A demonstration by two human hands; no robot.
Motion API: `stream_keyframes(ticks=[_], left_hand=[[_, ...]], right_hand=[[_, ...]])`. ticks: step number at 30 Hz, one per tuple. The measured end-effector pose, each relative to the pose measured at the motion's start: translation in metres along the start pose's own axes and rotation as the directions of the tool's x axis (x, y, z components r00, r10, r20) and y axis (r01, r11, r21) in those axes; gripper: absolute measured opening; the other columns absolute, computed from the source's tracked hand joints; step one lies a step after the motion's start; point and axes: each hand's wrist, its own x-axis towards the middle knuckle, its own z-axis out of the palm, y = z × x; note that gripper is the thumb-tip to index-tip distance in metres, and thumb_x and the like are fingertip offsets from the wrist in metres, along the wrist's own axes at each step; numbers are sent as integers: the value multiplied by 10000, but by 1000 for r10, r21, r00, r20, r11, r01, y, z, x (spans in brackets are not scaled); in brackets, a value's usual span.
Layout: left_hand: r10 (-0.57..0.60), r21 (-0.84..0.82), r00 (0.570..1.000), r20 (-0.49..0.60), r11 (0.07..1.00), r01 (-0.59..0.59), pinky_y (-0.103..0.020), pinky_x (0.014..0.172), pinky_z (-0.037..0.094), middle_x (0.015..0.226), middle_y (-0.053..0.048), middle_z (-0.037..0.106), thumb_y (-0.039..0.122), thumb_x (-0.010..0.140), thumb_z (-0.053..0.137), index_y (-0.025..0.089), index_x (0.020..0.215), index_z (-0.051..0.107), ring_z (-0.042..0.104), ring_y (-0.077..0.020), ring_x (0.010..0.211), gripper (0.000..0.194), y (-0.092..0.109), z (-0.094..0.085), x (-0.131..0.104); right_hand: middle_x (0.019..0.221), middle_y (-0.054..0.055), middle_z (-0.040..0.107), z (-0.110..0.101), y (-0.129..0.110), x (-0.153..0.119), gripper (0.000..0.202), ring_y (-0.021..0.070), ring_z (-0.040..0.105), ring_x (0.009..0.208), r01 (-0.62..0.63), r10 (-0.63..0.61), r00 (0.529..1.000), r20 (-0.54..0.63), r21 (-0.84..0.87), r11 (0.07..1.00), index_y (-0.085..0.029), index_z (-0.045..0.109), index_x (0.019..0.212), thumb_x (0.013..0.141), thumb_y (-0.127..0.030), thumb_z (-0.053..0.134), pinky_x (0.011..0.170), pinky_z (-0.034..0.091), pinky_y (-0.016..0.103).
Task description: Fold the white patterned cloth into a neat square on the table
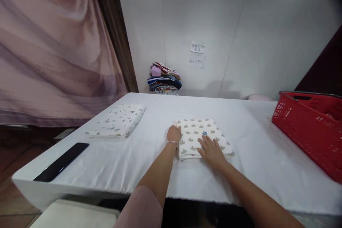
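A folded white cloth [192,135] with a grey mushroom-like print and a small blue motif lies in front of me on the white table. My left hand [174,134], a bracelet at its wrist, is closed at the cloth's left edge; its fingertips are partly hidden. My right hand [212,150] rests flat on the cloth's near right part, fingers spread. Farther left lies a second folded white cloth [117,120] with a dark leaf-like print, apart from both hands.
A red plastic basket [307,139] stands at the table's right side. A black panel [62,162] is at the left front corner of the table [107,164]. Beyond the far edge rises a stack of folded fabrics [164,82] against the wall. A pink curtain [53,42] hangs at left.
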Motion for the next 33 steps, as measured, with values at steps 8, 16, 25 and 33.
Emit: stream_keyframes(ticks=[8, 16, 25, 33], left_hand=[[-8, -21, 1000, 23, 1000, 8, -289, 715, 408, 1045, -122, 610, 467, 817, 433, 157, 985, 519, 590, -218, 922, 363, -6, -5, -1], [63, 97, 998, 28, 993, -66, -326, 721, 423, 1049, -121, 608, 443, 875, 322, 169, 1032, 482, 599, -239, 911, 354, -4, -1, -10], [73, 122, 996, 50, 989, -78, -314, 703, 433, 1023, -107, 609, 342, 891, 315, 189, 1088, 440, 609, -208, 860, 279, 3, 2, -32], [295, 185, 952, -77, 943, -277, -347, 904, 395, 1362, -140, 381, 282, 828, 411, 154, 1313, 313, 409, -245, 1199, 511, 10, -6, -32]], right_hand=[[1453, 69, 250, -15, 6, 7, 565, 252, 171, 1336, -25, 3, 994, 109, 197, 980, -241, 383, 1332, 853, -532, 315, 1053, 113, 465], [1383, 155, 352, -35, 68, 33, 608, 263, 349, 1248, -409, 409, 911, 49, 222, 885, -137, 319, 1357, 838, -446, 382, 966, 302, 367], [1255, 110, 468, -23, 104, 42, 564, 231, 478, 1111, -318, 325, 945, -21, 159, 935, -211, 321, 1347, 837, -438, 401, 855, 381, 300], [1409, 121, 319, -39, 76, 69, 519, 236, 247, 1298, -182, 181, 981, -67, -7, 983, -185, 354, 1331, 857, -396, 373, 999, 257, 391]])
